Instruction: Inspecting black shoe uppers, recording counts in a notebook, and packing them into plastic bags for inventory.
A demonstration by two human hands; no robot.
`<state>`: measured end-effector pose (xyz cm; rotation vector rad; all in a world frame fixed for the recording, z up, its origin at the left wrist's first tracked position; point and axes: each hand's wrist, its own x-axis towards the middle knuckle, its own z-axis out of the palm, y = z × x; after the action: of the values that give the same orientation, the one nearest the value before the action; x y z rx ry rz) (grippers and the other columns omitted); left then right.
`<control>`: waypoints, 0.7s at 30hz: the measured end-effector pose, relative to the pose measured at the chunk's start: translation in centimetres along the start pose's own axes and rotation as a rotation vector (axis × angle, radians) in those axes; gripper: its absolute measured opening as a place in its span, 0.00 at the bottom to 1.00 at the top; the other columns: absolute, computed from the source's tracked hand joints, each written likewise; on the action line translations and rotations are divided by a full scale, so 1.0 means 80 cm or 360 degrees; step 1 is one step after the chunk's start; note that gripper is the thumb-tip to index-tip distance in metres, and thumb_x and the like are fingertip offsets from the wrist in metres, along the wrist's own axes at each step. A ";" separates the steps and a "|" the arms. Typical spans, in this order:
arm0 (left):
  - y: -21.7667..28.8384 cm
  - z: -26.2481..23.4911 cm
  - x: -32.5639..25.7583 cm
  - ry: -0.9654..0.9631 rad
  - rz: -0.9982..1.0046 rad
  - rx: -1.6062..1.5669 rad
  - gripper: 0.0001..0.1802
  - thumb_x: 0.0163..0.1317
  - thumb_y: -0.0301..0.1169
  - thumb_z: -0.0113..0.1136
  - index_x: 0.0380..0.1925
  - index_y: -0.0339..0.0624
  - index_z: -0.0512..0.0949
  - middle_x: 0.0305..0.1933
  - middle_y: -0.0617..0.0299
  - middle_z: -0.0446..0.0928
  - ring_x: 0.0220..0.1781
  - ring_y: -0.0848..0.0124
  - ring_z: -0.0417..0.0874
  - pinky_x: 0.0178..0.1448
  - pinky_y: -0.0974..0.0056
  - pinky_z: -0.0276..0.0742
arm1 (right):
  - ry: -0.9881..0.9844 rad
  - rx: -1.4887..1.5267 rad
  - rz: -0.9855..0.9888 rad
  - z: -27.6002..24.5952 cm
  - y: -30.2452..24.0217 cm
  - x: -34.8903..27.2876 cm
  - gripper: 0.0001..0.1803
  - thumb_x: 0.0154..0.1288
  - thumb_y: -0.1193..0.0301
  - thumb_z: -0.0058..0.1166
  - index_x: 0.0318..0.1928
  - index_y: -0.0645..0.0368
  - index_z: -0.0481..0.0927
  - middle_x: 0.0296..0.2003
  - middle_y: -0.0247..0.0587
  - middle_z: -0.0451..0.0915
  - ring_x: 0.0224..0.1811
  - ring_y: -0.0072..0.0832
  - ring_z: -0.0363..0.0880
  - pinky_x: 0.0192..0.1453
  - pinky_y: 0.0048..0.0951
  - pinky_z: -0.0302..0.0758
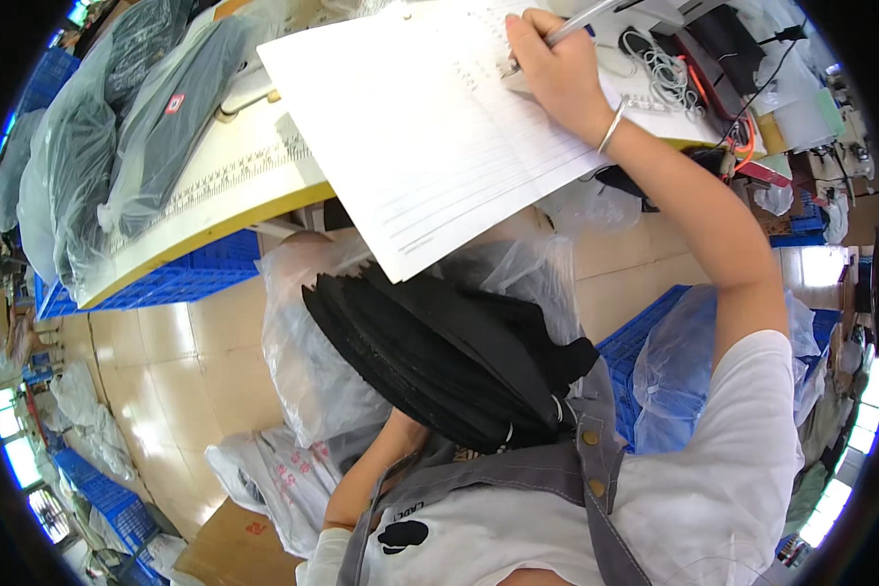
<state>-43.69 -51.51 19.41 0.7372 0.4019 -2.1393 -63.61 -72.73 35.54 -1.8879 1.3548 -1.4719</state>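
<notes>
The right hand had its fingers clamped on a pen over paper overhanging the bench; upper rows were marked, lower ones seemed blank; the left hand met black cloth, fingers hidden, grip unclear.

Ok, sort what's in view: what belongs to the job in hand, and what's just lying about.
Apparently in use:
- pen, in the right hand
- paper, under that hand
- black cloth stack, left hand partly hidden beneath

Seemingly lying about:
- coiled cable
- bagged goods, table's left
- blue crate, right
- cardboard box, lower left
</notes>
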 end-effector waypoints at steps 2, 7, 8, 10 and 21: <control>0.000 0.008 0.010 -0.0040 -0.0020 0.0012 0.30 0.64 0.53 0.35 0.49 0.39 0.71 0.47 0.54 0.74 0.47 0.56 0.75 0.54 0.54 0.73 | 0.0066 -0.0006 -0.0082 -0.002 0.008 0.003 0.19 0.60 0.67 0.46 0.15 0.64 0.63 0.09 0.37 0.60 0.13 0.18 0.54 0.18 0.28 0.56; 0.002 0.013 0.020 -0.0067 -0.0033 0.0014 0.30 0.64 0.53 0.35 0.49 0.39 0.71 0.48 0.54 0.74 0.47 0.56 0.75 0.54 0.54 0.73 | -0.0028 -0.0020 -0.0063 -0.002 0.004 0.002 0.21 0.61 0.65 0.47 0.15 0.64 0.62 0.09 0.37 0.59 0.14 0.19 0.55 0.19 0.28 0.56; 0.002 0.012 0.021 -0.0065 -0.0035 0.0012 0.30 0.64 0.53 0.35 0.49 0.39 0.71 0.48 0.54 0.74 0.47 0.56 0.75 0.54 0.53 0.73 | -0.0078 -0.0001 -0.0076 -0.002 0.002 0.003 0.21 0.61 0.65 0.47 0.15 0.64 0.62 0.09 0.36 0.59 0.14 0.19 0.54 0.19 0.28 0.56; 0.001 0.010 0.022 -0.0058 -0.0039 0.0008 0.30 0.64 0.53 0.35 0.49 0.39 0.71 0.48 0.54 0.74 0.47 0.56 0.75 0.54 0.53 0.73 | -0.0091 -0.0039 -0.0089 -0.002 0.001 0.004 0.21 0.61 0.64 0.47 0.16 0.64 0.62 0.09 0.36 0.59 0.14 0.19 0.55 0.19 0.28 0.56; -0.003 0.001 0.027 -0.0027 -0.0091 -0.0005 0.30 0.64 0.53 0.34 0.49 0.39 0.71 0.48 0.54 0.74 0.48 0.56 0.75 0.55 0.53 0.73 | -0.0200 -0.0142 0.0016 -0.004 -0.003 0.004 0.20 0.65 0.65 0.46 0.19 0.62 0.61 0.14 0.29 0.57 0.19 0.15 0.53 0.22 0.23 0.54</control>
<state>-44.97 -52.72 18.14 0.7127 0.4220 -2.1965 -63.79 -72.77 36.03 -1.9895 1.3899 -1.2845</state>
